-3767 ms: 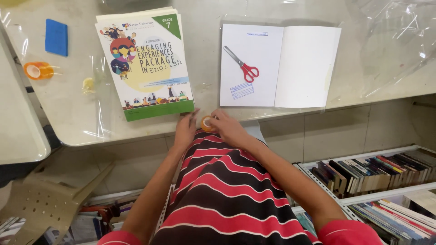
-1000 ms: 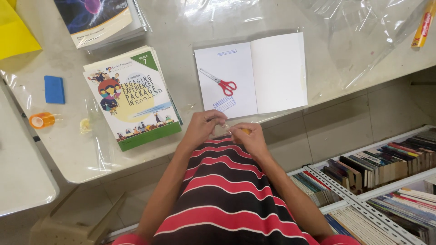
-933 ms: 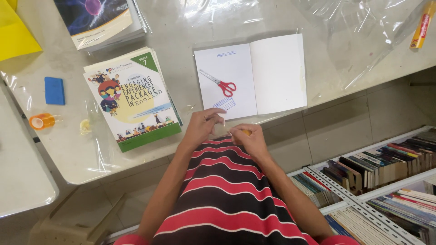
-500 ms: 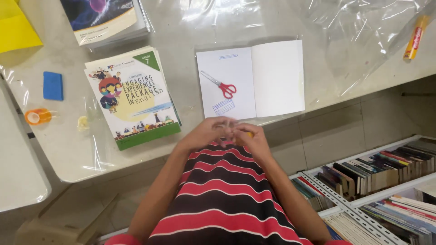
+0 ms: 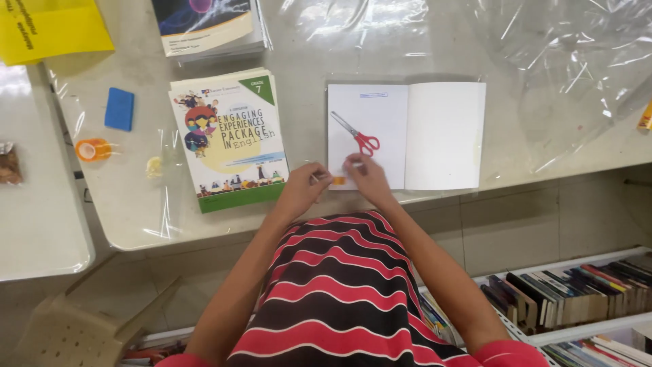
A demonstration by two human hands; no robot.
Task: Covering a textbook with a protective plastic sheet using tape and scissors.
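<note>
Both grips pinch a small orange tape bit (image 5: 338, 180): your left hand (image 5: 303, 191) & right hand (image 5: 367, 178), at open notebook (image 5: 406, 136) w/ red scissors (image 5: 358, 135) on counter (image 5: 435, 41).

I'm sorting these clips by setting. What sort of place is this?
Probably a school library or book room: textbooks stacked on a plastic-covered table, an open book with scissors, and shelved books below.

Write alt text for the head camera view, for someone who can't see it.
Two hands, left hand and right hand, meet over a small orange item at the lower edge of an open white book on which red-handled scissors lie; a green-edged textbook sits beside it.
</note>
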